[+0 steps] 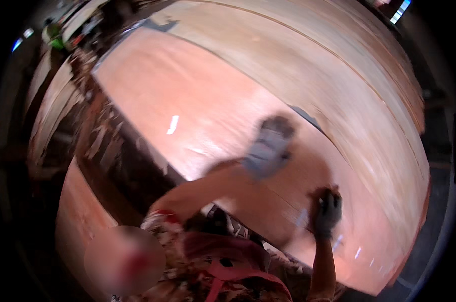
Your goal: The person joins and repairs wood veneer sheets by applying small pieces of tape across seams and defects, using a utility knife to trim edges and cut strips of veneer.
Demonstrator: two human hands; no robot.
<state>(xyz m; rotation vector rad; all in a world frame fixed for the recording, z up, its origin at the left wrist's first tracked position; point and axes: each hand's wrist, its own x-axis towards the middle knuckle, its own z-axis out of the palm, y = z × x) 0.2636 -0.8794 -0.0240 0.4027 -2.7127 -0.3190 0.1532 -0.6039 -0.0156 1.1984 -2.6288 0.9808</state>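
Observation:
A long sheet of reddish wood veneer [187,85] lies in front of me, stretching from far left to near right. Above its middle is my left hand [265,151], in a grey glove with dark fingers; motion smears the fingers, so their pose and any contact are unclear. My right hand [329,216], gloved the same way, is low over the sheet's near right part. Its fingers are curled, and a small brownish tip shows beyond them; what they hold is too small to name. Short pale strips [173,125], tape or glints, show on the veneer.
Paler veneer sheets [338,75] are layered beyond the reddish one. Torn veneer scraps [104,136] fill a dark gap on the left, beside another reddish sheet [82,216]. Far off at upper left, a person in green [55,38] is blurred.

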